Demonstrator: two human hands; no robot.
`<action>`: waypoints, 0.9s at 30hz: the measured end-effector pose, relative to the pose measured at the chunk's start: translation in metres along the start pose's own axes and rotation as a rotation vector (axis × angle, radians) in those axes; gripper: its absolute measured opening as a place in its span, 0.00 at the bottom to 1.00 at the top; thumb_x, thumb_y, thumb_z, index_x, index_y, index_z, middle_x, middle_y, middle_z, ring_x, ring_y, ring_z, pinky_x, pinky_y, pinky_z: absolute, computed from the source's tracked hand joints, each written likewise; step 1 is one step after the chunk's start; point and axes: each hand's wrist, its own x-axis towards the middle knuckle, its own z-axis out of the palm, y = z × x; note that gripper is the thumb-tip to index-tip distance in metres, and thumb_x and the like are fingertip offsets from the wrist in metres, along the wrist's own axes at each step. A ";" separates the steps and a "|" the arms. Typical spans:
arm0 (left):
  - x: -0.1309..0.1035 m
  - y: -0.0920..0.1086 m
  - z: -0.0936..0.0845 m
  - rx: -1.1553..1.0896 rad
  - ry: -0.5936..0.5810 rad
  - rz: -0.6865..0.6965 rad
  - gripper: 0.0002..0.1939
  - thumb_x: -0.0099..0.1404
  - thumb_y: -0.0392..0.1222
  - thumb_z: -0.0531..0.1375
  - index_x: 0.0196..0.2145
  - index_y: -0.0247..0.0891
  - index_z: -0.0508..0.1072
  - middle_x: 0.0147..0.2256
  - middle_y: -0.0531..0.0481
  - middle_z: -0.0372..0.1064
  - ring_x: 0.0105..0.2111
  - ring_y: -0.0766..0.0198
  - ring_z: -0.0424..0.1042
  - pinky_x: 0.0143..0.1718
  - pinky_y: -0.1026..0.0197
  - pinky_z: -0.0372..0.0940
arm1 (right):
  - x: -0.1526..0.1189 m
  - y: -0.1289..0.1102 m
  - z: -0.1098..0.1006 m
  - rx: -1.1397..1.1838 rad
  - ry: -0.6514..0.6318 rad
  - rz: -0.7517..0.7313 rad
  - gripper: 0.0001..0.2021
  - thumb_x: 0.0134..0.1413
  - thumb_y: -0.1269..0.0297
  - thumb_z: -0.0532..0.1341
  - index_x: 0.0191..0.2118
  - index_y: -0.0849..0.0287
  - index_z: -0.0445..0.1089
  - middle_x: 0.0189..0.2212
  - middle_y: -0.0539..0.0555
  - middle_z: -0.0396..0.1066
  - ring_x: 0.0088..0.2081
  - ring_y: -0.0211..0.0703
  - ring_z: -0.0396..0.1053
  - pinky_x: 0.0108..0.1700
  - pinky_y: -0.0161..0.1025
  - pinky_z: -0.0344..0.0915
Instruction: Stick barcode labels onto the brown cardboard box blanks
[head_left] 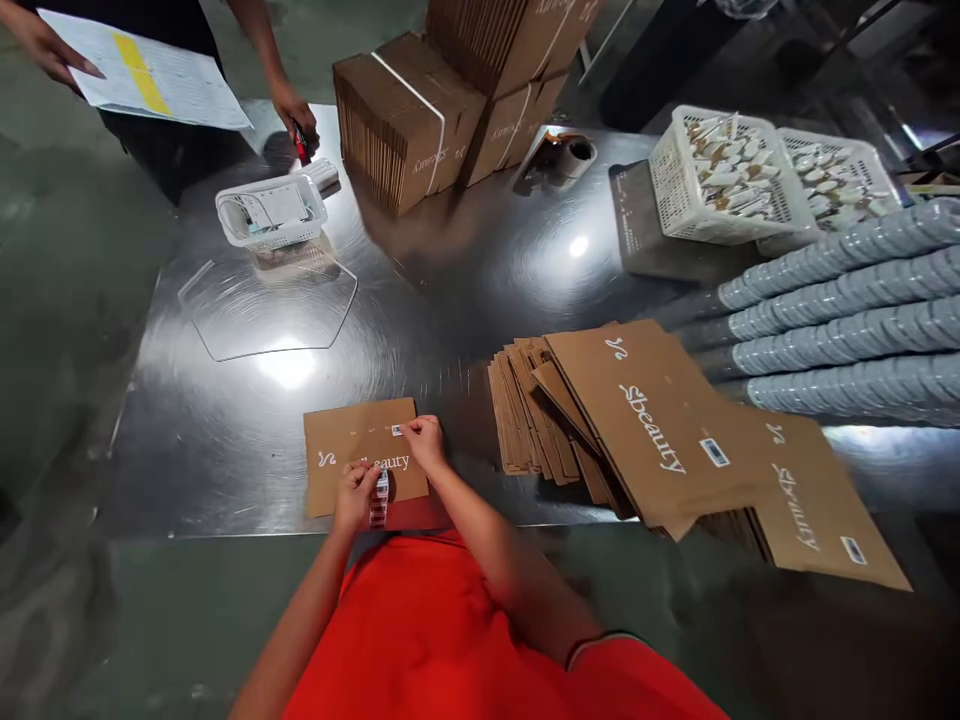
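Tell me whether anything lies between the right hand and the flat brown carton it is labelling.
Nothing visible does. The right hand rests its fingers directly on the flat carton, pressing a small barcode sticker near its top edge. The left hand holds a sticker strip at the carton's near edge.

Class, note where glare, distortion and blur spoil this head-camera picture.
Head view: lamp glare whitens the steel table at two spots; wide-angle distortion bends the table's edges and stretches the tube rows; the right hand and flat carton stay sharp.
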 end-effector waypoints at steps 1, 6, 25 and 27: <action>0.000 0.000 0.000 0.000 -0.003 -0.001 0.24 0.49 0.62 0.60 0.14 0.37 0.70 0.30 0.45 0.67 0.35 0.58 0.67 0.39 0.57 0.63 | -0.001 -0.001 0.001 -0.014 0.005 0.005 0.06 0.45 0.68 0.63 0.21 0.61 0.72 0.31 0.54 0.69 0.38 0.41 0.67 0.41 0.34 0.62; 0.002 -0.002 0.001 0.003 -0.003 -0.005 0.22 0.50 0.60 0.61 0.15 0.37 0.71 0.30 0.46 0.67 0.35 0.58 0.67 0.41 0.56 0.63 | -0.007 -0.010 0.001 -0.078 0.031 0.013 0.06 0.47 0.68 0.63 0.23 0.61 0.71 0.34 0.54 0.67 0.36 0.39 0.66 0.38 0.33 0.61; -0.004 0.016 -0.001 0.046 0.022 -0.021 0.27 0.52 0.66 0.56 0.16 0.38 0.66 0.21 0.49 0.65 0.24 0.60 0.67 0.30 0.56 0.64 | -0.001 -0.010 -0.035 -0.013 -0.035 -0.041 0.04 0.40 0.68 0.58 0.26 0.58 0.61 0.20 0.45 0.62 0.24 0.37 0.63 0.29 0.32 0.57; -0.006 0.021 -0.013 0.077 0.082 0.038 0.26 0.54 0.66 0.55 0.19 0.38 0.68 0.31 0.43 0.71 0.31 0.56 0.71 0.34 0.55 0.66 | -0.015 -0.001 -0.036 0.021 0.013 -0.058 0.06 0.42 0.66 0.56 0.31 0.58 0.64 0.23 0.49 0.65 0.26 0.40 0.66 0.30 0.35 0.61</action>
